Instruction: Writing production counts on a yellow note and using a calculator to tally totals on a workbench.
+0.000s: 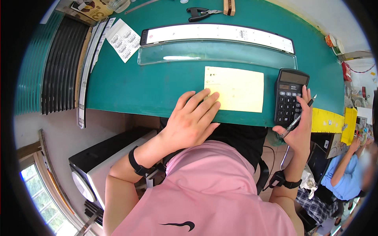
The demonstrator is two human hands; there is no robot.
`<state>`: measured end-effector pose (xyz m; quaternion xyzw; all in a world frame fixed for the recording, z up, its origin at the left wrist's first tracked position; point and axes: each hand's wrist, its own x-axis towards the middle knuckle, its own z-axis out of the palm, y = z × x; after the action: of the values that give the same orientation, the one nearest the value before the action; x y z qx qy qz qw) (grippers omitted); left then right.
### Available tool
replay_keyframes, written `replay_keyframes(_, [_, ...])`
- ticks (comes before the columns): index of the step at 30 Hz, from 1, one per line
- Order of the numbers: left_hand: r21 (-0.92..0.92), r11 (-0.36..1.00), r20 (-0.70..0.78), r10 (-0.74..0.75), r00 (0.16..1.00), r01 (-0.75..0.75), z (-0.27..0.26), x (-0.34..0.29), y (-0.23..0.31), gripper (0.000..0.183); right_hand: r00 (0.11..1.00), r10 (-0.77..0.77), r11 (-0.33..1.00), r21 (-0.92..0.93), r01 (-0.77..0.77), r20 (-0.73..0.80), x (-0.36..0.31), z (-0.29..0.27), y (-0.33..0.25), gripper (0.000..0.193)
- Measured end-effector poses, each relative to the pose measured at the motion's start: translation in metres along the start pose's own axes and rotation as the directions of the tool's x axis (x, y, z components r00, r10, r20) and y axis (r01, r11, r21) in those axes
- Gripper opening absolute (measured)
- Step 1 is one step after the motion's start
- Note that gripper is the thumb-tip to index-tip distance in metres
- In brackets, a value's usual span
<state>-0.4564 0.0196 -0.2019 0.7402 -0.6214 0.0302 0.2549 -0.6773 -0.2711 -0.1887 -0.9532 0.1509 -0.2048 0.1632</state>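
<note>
A yellow sheet of paper [242, 92] lies near the table's front edge, with a few small handwritten marks on it. My left hand [189, 120] rests flat on its left side, fingers stretched out and a little apart. Right of the paper sits a black calculator [288, 103] with a dark display. Along its right side is my right hand [301, 128], holding a pen [294, 122] between thumb and fingers while fingertips touch or hover at the upper keys; contact cannot be told. The pen's tip points up and to the right.
Beyond the paper, a long white panel [220, 32] and a clear plastic strip [220, 54] cross the green table [118, 86]. Pliers [201, 14] lie behind them. A printed white sheet [124, 40] is at left, a yellow ruler-like strip [327, 121] at right. Another person [344, 179] works farther right.
</note>
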Motion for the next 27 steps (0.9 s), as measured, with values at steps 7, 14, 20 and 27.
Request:
replay_keyframes(7, [0.017,0.998,-0.106,0.064,0.992,-0.062,-0.005,0.001,-0.007,0.048,0.992,0.098,0.986,0.143,-0.086,-0.082,-0.006,0.014,-0.001,0.108])
replay_keyframes(14, [0.018,0.996,-0.098,-0.082,0.992,0.084,-0.018,0.014,-0.029,0.048,0.991,0.068,0.992,0.116,-0.055,-0.113,0.001,0.021,0.003,0.107])
replay_keyframes(20, [0.0,0.999,0.046,0.042,0.998,-0.042,-0.017,0.008,-0.028,0.046,0.988,0.031,0.99,0.142,-0.009,-0.154,0.001,0.026,0.008,0.108])
replay_keyframes(27, [0.044,0.99,0.019,-0.138,0.99,0.137,-0.016,0.011,-0.03,0.055,0.971,0.015,0.991,0.132,0.017,-0.239,-0.003,0.033,0.016,0.105])
